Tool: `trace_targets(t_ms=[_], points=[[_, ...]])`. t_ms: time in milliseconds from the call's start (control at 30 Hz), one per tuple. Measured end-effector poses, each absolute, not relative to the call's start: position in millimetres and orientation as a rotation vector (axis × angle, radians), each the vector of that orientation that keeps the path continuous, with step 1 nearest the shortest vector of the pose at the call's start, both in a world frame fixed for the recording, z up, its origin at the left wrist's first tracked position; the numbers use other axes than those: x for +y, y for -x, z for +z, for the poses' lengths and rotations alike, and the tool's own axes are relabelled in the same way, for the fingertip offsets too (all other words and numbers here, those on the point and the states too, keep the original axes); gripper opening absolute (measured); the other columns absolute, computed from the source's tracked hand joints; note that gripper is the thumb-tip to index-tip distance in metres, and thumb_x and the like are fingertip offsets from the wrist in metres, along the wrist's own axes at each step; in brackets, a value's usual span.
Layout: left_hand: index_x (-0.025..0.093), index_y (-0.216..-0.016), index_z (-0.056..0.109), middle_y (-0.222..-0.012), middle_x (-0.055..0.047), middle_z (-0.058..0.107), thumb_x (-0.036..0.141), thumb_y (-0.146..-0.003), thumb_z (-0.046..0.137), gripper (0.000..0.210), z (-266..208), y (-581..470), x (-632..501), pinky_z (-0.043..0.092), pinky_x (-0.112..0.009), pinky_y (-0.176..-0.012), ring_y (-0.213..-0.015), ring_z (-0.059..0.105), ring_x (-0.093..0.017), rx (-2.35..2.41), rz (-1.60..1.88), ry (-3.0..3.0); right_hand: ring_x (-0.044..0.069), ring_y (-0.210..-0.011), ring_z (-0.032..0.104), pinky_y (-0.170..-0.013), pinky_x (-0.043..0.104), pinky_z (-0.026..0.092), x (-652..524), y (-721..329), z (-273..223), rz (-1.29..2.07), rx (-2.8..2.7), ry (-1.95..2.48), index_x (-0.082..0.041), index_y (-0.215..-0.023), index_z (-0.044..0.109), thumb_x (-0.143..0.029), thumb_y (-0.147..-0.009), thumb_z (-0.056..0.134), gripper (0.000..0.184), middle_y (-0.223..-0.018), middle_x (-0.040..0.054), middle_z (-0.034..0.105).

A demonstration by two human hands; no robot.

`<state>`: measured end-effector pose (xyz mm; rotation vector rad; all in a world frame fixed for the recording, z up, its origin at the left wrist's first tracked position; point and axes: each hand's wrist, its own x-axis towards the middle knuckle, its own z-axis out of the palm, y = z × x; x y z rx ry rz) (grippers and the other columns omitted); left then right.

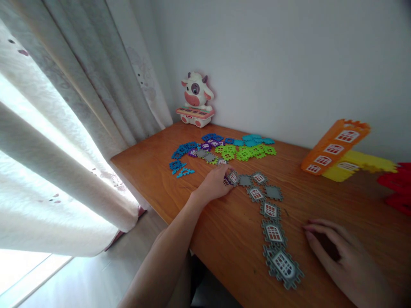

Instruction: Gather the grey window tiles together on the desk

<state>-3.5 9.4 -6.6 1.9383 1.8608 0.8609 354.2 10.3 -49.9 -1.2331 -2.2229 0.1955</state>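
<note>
A grey window tile (231, 176) is being pinched by the left hand (214, 185) at the grey tile chain (271, 222) end, needing alignment, while the right hand (342, 256) is being rested open on the surface (224, 231).

The left hand (214, 185) and the right hand (345, 261) were both seen bare, with no gloves, rings or watch. The left forearm was shown uncovered along its whole visible length, from the wrist down to the lower edge of the picture, and no sleeve was seen on it. Of the right arm only the hand and the wrist were shown, likewise unclothed. The fingernails of the right hand were seen to be trimmed short and unpainted.
</note>
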Motion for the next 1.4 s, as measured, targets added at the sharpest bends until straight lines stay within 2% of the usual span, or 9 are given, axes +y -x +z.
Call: trace_targets(t_ms=[100, 300, 433, 533, 867, 1033, 1167, 1233, 1400], points=[[0.020, -0.121, 0.063, -0.107, -0.005, 0.074, 0.021, -0.080, 0.071, 0.041, -6, 3, 9, 0.054, -0.033, -0.088, -0.096, 0.069, -0.021, 1.859, 0.834, -1.949, 0.028, -0.091, 0.073, -0.089, 0.047, 0.059, 10, -353, -48, 0.204, -2.240, 1.229, -0.024, -0.091, 0.074, -0.060, -0.093, 0.048, 0.045, -0.103, 0.0110, 0.072], [0.026, -0.106, 0.072, -0.102, -0.001, 0.078, 0.034, -0.094, 0.062, 0.017, 1, -4, 9, 0.040, -0.042, -0.111, -0.109, 0.069, -0.021, 1.785, 0.816, -2.084, 0.028, -0.091, 0.073, -0.088, 0.046, 0.060, 9, -354, -48, 0.195, -2.220, 1.231, -0.024, -0.091, 0.074, -0.061, -0.093, 0.048, 0.044, -0.104, 0.0107, 0.072], [0.027, -0.133, 0.061, -0.115, -0.003, 0.076, 0.030, -0.097, 0.056, 0.036, 0, -9, 6, 0.049, -0.032, -0.101, -0.105, 0.070, -0.018, 1.393, 0.729, -2.215, 0.028, -0.091, 0.073, -0.090, 0.047, 0.060, 10, -354, -49, 0.194, -2.238, 1.224, -0.024, -0.091, 0.074, -0.061, -0.093, 0.048, 0.045, -0.104, 0.0106, 0.072], [0.024, -0.145, 0.049, -0.123, -0.006, 0.072, 0.025, -0.093, 0.057, 0.053, -1, -8, 3, 0.047, -0.037, -0.107, -0.116, 0.066, -0.022, 1.444, 0.580, -2.348, 0.028, -0.091, 0.073, -0.089, 0.049, 0.060, 10, -355, -50, 0.180, -2.236, 1.226, -0.024, -0.091, 0.074, -0.062, -0.093, 0.047, 0.046, -0.104, 0.0105, 0.072], [0.024, -0.127, 0.064, -0.136, -0.013, 0.058, 0.006, -0.087, 0.045, 0.047, -7, 31, 9, 0.042, -0.049, -0.110, -0.129, 0.051, -0.030, 2.200, 0.279, -2.240, 0.028, -0.092, 0.072, -0.089, 0.048, 0.059, 14, -359, -57, 0.170, -2.242, 1.215, -0.025, -0.090, 0.074, -0.062, -0.092, 0.049, 0.045, -0.104, 0.0100, 0.072], [0.022, -0.141, 0.051, -0.151, -0.016, 0.045, 0.023, -0.086, 0.056, 0.056, -16, 50, 27, 0.038, -0.051, -0.114, -0.141, 0.040, -0.033, 2.496, 0.544, -1.976, 0.028, -0.093, 0.072, -0.089, 0.047, 0.059, 17, -365, -66, 0.158, -2.255, 1.201, -0.025, -0.092, 0.074, -0.061, -0.093, 0.050, 0.043, -0.107, 0.0094, 0.071], [0.025, -0.148, 0.044, -0.161, -0.016, 0.034, 0.053, -0.093, 0.054, 0.063, -25, 61, 41, 0.031, -0.059, -0.117, -0.148, 0.031, -0.039, 2.531, 0.614, -1.864, 0.029, -0.095, 0.071, -0.090, 0.051, 0.058, 19, -370, -71, 0.142, -2.266, 1.196, -0.026, -0.094, 0.072, -0.062, -0.094, 0.049, 0.044, -0.109, 0.0095, 0.070], [0.024, -0.142, 0.051, -0.157, -0.016, 0.040, 0.058, -0.094, 0.052, 0.059, -29, 65, 47, 0.030, -0.059, -0.117, -0.146, 0.034, -0.039, 2.529, 0.596, -1.866, 0.030, -0.097, 0.070, -0.091, 0.052, 0.057, 20, -371, -74, 0.156, -2.273, 1.203, -0.025, -0.095, 0.071, -0.063, -0.094, 0.048, 0.045, -0.111, 0.0098, 0.069], [0.018, -0.120, 0.063, -0.128, -0.014, 0.062, 0.041, -0.093, 0.057, 0.037, -30, 67, 52, 0.042, -0.047, -0.110, -0.128, 0.051, -0.032, 2.503, 0.613, -1.900, 0.031, -0.103, 0.068, -0.097, 0.056, 0.053, 19, -375, -79, 0.203, -2.280, 1.244, -0.025, -0.100, 0.070, -0.066, -0.094, 0.047, 0.047, -0.117, 0.0103, 0.067]])
